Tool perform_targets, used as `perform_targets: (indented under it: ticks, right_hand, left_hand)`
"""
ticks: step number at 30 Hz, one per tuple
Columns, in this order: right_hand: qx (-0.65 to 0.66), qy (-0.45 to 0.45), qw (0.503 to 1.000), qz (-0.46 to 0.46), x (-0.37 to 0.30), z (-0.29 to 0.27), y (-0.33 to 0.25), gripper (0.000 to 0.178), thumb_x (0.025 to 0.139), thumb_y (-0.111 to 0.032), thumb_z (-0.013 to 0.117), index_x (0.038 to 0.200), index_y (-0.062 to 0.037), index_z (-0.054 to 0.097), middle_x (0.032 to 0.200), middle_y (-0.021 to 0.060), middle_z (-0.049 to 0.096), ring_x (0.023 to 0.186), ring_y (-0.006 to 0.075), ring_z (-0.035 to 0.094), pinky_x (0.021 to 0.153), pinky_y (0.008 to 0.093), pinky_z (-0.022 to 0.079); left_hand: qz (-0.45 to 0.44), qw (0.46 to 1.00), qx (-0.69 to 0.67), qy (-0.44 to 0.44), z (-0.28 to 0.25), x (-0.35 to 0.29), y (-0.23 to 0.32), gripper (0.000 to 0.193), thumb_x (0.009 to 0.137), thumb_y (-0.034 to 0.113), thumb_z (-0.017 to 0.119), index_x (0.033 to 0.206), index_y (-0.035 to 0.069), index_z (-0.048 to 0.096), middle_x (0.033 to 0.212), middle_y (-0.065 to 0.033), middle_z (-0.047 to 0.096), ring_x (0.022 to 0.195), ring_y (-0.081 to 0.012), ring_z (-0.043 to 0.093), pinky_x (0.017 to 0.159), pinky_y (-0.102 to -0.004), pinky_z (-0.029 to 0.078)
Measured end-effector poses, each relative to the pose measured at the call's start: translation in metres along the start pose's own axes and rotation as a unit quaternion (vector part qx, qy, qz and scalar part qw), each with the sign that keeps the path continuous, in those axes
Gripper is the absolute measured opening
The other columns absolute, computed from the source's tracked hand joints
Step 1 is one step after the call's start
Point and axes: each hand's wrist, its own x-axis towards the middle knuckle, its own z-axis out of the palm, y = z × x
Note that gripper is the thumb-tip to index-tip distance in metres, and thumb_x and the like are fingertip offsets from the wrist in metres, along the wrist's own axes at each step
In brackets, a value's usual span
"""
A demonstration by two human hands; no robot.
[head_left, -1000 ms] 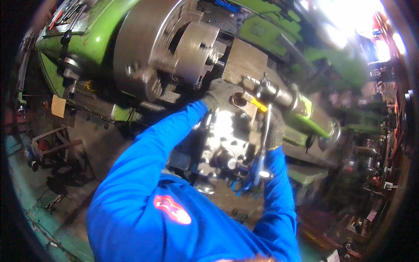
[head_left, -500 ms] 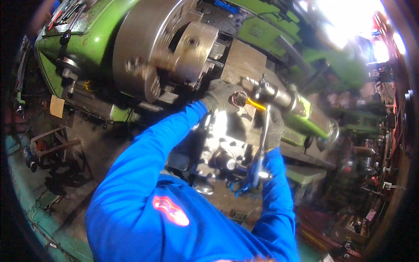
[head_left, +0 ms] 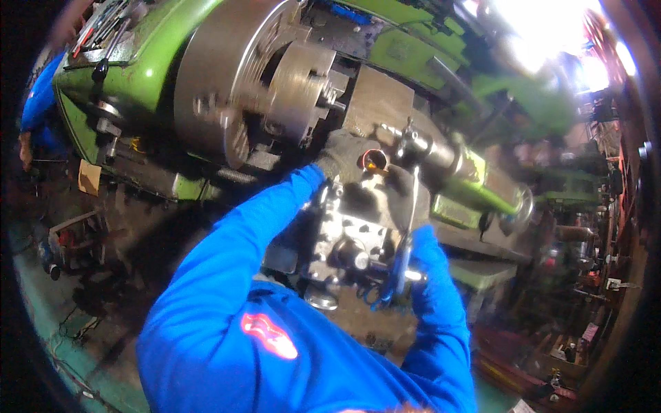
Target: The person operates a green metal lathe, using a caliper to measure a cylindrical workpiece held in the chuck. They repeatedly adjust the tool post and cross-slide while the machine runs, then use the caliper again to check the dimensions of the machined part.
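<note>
- Head view: the gloved left hand (head_left: 342,157) has its fingers curled against a copper-coloured ring (head_left: 383,157) and seems to be holding it; the ring sits at the hand's right side, its open mouth facing up.
- A yellow piece (head_left: 372,166) shows inside the ring; its full shape is hidden.
- The gloved right hand (head_left: 406,196) is just right of and nearer than the ring; its fingers are dark and blurred, so I cannot tell whether they grip anything.
- A slim silver tool (head_left: 415,199) crosses in front of the right hand, with blue handles (head_left: 398,265) toward the near side.
- Nearer than the hands stands a bright metal block (head_left: 351,234) with bolts.
- To the far right is a metal drill chuck (head_left: 416,143) on a green tailstock (head_left: 478,168).
- Just beyond the hands lies a flat brown board (head_left: 380,100).
- To the far left, a large lathe chuck (head_left: 210,86) carries a brass-toned round workpiece (head_left: 292,86), beside a green headstock (head_left: 155,69).
</note>
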Motion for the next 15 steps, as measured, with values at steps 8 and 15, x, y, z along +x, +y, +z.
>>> perform_targets:
  ticks: [8,15]
  right_hand:
    - [0.265,0.140,0.942,0.151,0.004,-0.018,-0.006,0.023,0.098,-0.012,0.069,0.118,-0.0034,0.072,0.096,0.0046,0.074,0.075,0.0073,0.068,0.065,0.0235,0.055]
    - [0.322,0.224,0.906,0.156,0.021,-0.019,0.010,0.024,0.097,-0.014,0.070,0.118,-0.0021,0.073,0.099,0.0055,0.074,0.085,0.0113,0.067,0.076,0.0273,0.056]
  left_hand:
    - [-0.060,0.996,-0.057,-0.034,-0.005,0.010,-0.004,0.062,0.068,0.041,0.085,0.124,0.019,0.070,0.112,-0.0120,0.073,0.111,-0.0362,0.065,0.096,-0.0467,0.047]
    - [-0.102,0.994,-0.044,-0.015,-0.012,0.024,-0.002,0.061,0.068,0.044,0.085,0.120,0.015,0.070,0.111,-0.0148,0.073,0.110,-0.0388,0.065,0.100,-0.0485,0.047]
